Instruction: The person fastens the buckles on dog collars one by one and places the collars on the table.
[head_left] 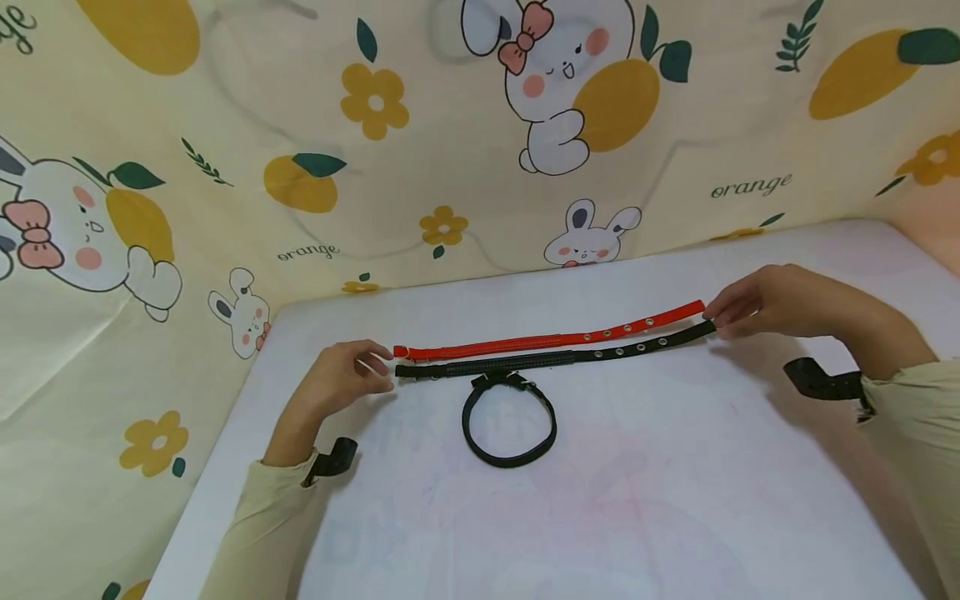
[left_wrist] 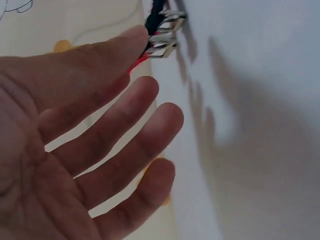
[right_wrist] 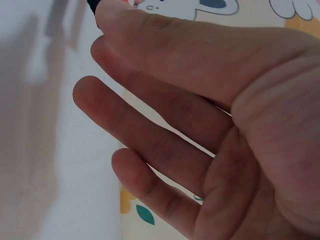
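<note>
A red strap and a black strap are stretched side by side between the hands, their long axes set nearly parallel to the far edge of the worktop, with the red one on the side of that edge. Neither hand is favoured for nearness: the buckle ends are met by the left hand, towards the left edge, and the eyeleted ends by the right hand, towards the far right corner. Both tips seem to be pinched together between the right thumb and forefinger, and the buckle ends are apparently pinched likewise on the left (the other fingers are held apart and clear in both wrist views). At the eyeleted end the pair appears to be raised a little off the worktop.

A closed black loop is laid on the near side of the straps, nearer to the left hand; whether its buckle is touched by the black strap cannot be told. Both forearms, in pale sleeves, are reached forward from the near edge, with the wrists bent inward so that the fingertips are turned towards each other.
</note>
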